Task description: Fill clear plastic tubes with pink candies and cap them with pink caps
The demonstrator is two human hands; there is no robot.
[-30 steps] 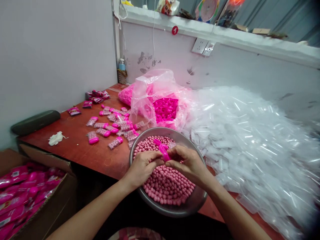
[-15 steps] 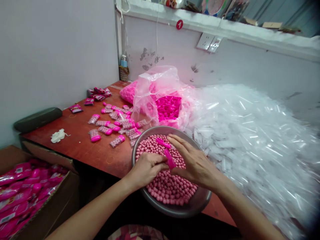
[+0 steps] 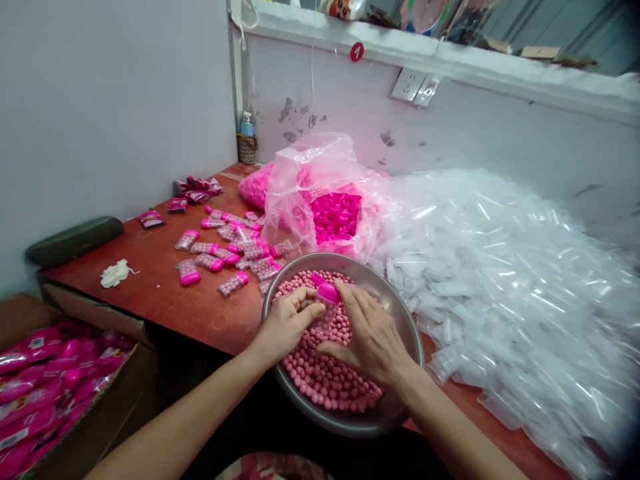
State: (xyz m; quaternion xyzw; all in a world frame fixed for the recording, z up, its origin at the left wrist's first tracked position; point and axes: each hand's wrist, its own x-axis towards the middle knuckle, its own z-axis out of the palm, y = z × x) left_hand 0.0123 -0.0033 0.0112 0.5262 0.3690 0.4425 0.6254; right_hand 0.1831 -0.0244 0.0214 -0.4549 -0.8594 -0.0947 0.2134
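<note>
Over a grey metal bowl point(image 3: 415, 333) of pink beads point(image 3: 345, 387), my left hand point(image 3: 286, 327) pinches a small clear plastic container with a pink cap point(image 3: 329, 293) on its upper end. How full the container is, I cannot tell. My right hand point(image 3: 373, 333) is spread out, its forefinger touching the cap's right side and its thumb apart, below the container. Just behind that cap shows another bit of pink plastic point(image 3: 316, 279), partly hidden.
Bead-filled containers point(image 3: 234, 283) lie left of the bowl on the red table point(image 3: 175, 307). A plastic bag point(image 3: 285, 200) of pink caps stands behind. Clear empty containers point(image 3: 500, 287) are heaped at right. A carton point(image 3: 115, 400) of pink packets sits lower left.
My right hand has moved left and down around the container. The held container has tilted, its pink cap now on top between my hands. The view has shifted slightly.
</note>
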